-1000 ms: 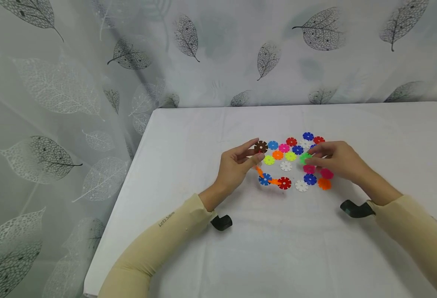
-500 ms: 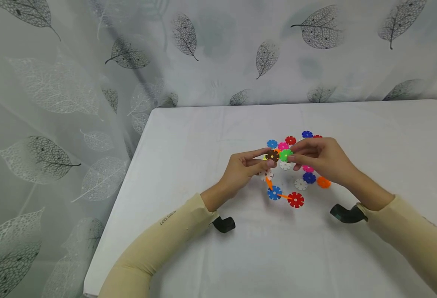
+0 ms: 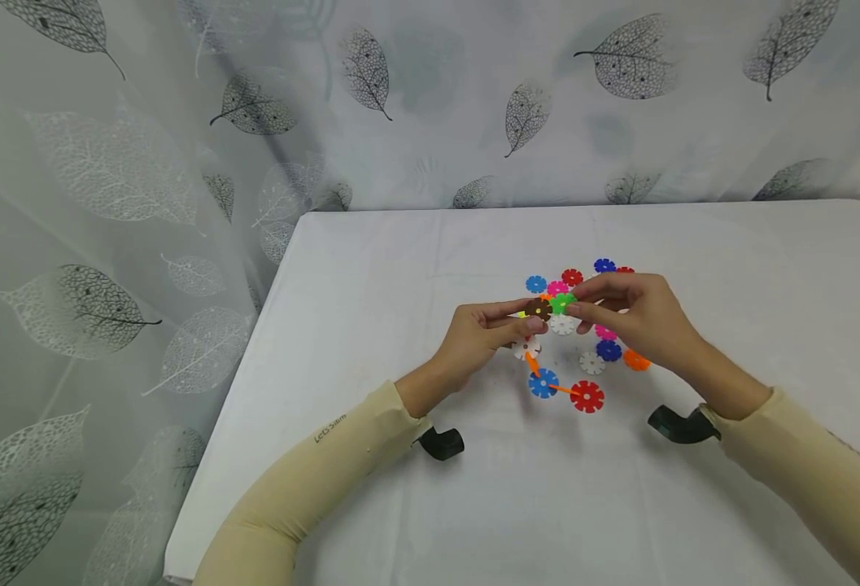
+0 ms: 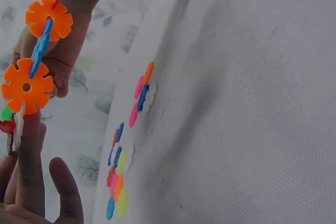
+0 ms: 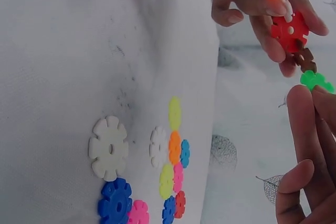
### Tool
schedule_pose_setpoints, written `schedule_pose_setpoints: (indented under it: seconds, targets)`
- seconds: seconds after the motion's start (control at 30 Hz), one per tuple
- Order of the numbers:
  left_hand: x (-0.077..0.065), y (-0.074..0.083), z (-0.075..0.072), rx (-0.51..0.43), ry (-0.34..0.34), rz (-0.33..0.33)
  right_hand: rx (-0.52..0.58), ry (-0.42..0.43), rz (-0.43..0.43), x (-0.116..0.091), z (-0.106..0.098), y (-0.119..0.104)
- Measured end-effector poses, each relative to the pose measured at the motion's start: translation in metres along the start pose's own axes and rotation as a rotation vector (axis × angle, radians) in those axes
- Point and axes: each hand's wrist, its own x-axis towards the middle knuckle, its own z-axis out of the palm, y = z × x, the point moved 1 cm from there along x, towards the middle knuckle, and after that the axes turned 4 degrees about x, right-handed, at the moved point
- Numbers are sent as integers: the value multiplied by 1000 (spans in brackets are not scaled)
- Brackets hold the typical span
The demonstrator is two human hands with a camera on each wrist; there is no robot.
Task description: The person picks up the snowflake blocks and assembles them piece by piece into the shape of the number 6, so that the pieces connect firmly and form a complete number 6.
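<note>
My left hand [image 3: 477,338] grips a chain of interlocking notched plastic discs near its brown disc [image 3: 538,309] and red disc [image 5: 290,31]. From that hand hangs the rest of the chain, with a white disc [image 3: 527,348], a blue disc [image 3: 543,382] and a red end disc [image 3: 587,396]; edge-on orange discs [image 4: 27,86] link them. Between thumb and fingers, my right hand [image 3: 638,317] pinches a green disc [image 5: 316,81]. Its edge meets the brown disc; how deeply their slots engage is unclear. Both hands are raised above the table.
Loose discs in several colours lie on the white table [image 3: 430,505] behind and below the hands, among them a white disc [image 5: 109,149], a dark blue disc [image 3: 608,351] and an orange disc [image 3: 637,360]. A leaf-patterned curtain [image 3: 430,98] hangs behind.
The right hand has lifted the green disc leftward from the loose discs. The left hand has moved the chain rightward and nearer, and the green disc now meets the brown one, which has tilted slightly.
</note>
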Motion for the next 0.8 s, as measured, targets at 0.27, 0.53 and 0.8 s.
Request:
schedule_pose_setpoints:
  seconds: [0.27, 0.53, 0.8]
  targets:
    - [0, -1, 0, 1, -5, 11, -143, 76, -137, -3, 2, 1]
    - [-2, 1, 2, 42, -13, 41, -275, 108, -392, -5, 2, 0]
    - [-2, 1, 1, 107, -25, 76, -370, 122, -581, -6, 9, 0]
